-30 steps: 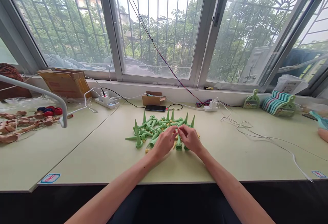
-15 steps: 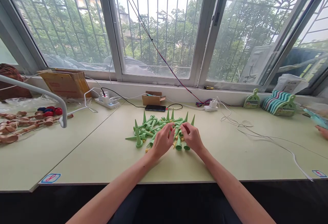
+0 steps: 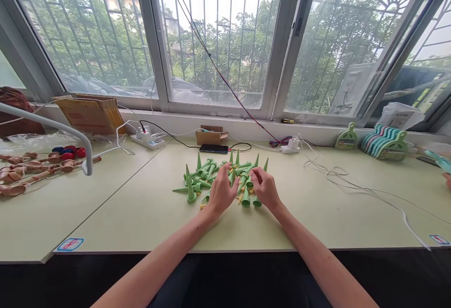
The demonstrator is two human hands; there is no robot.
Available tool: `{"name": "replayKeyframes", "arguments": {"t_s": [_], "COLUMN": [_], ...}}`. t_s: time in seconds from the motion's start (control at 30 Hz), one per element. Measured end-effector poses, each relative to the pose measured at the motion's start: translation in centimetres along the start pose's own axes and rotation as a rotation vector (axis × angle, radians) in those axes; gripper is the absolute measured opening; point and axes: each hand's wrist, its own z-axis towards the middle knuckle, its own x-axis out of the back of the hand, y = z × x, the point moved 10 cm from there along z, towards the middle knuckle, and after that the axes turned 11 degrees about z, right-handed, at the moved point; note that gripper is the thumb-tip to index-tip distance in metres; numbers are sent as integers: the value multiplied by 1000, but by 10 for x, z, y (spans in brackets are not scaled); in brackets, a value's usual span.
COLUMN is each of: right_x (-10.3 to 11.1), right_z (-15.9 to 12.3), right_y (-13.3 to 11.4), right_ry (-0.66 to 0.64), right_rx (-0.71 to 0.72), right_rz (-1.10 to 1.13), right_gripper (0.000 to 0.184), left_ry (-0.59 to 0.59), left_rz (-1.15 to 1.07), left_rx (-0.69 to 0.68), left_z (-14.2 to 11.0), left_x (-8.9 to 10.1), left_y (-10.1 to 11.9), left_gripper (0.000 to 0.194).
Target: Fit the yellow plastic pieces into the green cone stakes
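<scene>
A pile of green plastic cone-shaped spikes (image 3: 210,167) lies on the pale table in front of me, some upright on their wide ends, others on their sides. Small yellow pieces (image 3: 202,207) are scattered among them. My left hand (image 3: 221,191) is over the near side of the pile, thumb and fingers apart. A green spike shows in the gap between them; I cannot tell whether the fingers touch it. My right hand (image 3: 265,187) is beside it on the right, fingertips drawn together in a pinch. What they hold, if anything, is too small to make out.
A black phone (image 3: 213,148) and small cardboard box (image 3: 210,135) stand behind the pile. Wooden toys (image 3: 38,171) and a grey metal bar (image 3: 79,135) are left. White cables (image 3: 366,187) and green dustpans (image 3: 389,147) are right; another person's hand (image 3: 447,180) shows at the edge.
My hands, close together at the fingertips a second ago, have moved apart. The left fingers have spread. At the far right, the other person's hand and the light-blue thing near it have shifted.
</scene>
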Motion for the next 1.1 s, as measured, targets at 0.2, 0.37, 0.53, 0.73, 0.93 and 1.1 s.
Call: {"name": "replayKeyframes", "arguments": {"t_s": [0.2,0.37,0.53,0.73,0.93,1.1], "right_x": [0,-1,-1,-2,-2,-3], "right_z": [0,0,0,0,0,0], "right_y": [-1,-3,-2,-1,-1,-1], "right_ry": [-1,-16,-16,-25,-27,-29], "right_rx": [7,3,-7,8,8,3], "right_rz": [0,7,17,2,-2,-12], "right_gripper": [26,25,26,27,27,26], "left_ry": [-106,-205,-238,-270,-247,-202], "left_rz": [33,57,82,113,40,-105], "left_rx": [-14,-26,-40,-38,-30,20], "left_z": [-1,-3,-4,-5,-4,-1], "left_x": [-14,-21,-24,-30,-27,-21], "left_y": [-3,1,2,0,2,0], "left_gripper": [35,16,9,9,11,13]}}
